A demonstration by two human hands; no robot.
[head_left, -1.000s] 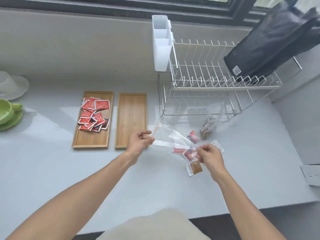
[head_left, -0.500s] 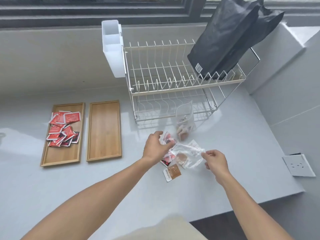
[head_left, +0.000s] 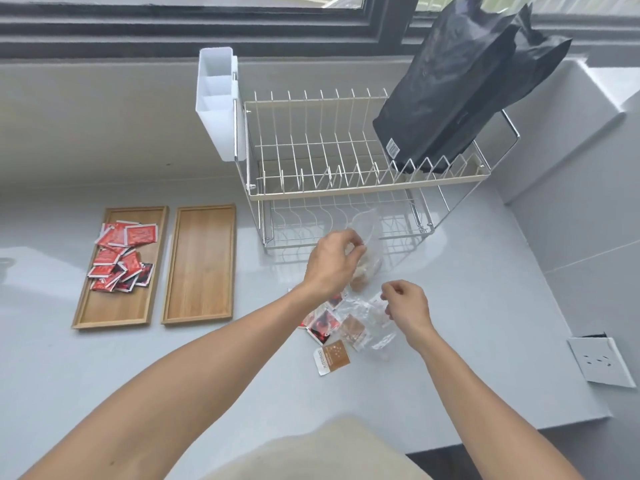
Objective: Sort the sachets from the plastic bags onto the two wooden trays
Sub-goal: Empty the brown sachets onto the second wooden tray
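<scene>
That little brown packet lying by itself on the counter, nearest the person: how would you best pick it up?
The brown sachet lies flat on the counter, clear of the other sachets, so there is little to pinch from above. Probably best: come from the near side, slide a fingertip under its free white edge, and pinch that edge between thumb and finger.

The pale grey worktop (head_left: pixel 467 306) looks smooth and glossy, while the two rectangular wooden trays (head_left: pixel 201 265) show a matt, fine grain. The clear plastic bags (head_left: pixel 367 313) are thin and crinkled, the red foil-like sachets (head_left: pixel 121 258) shiny, and the wire dish rack (head_left: pixel 346 161) is bright polished metal.
</scene>
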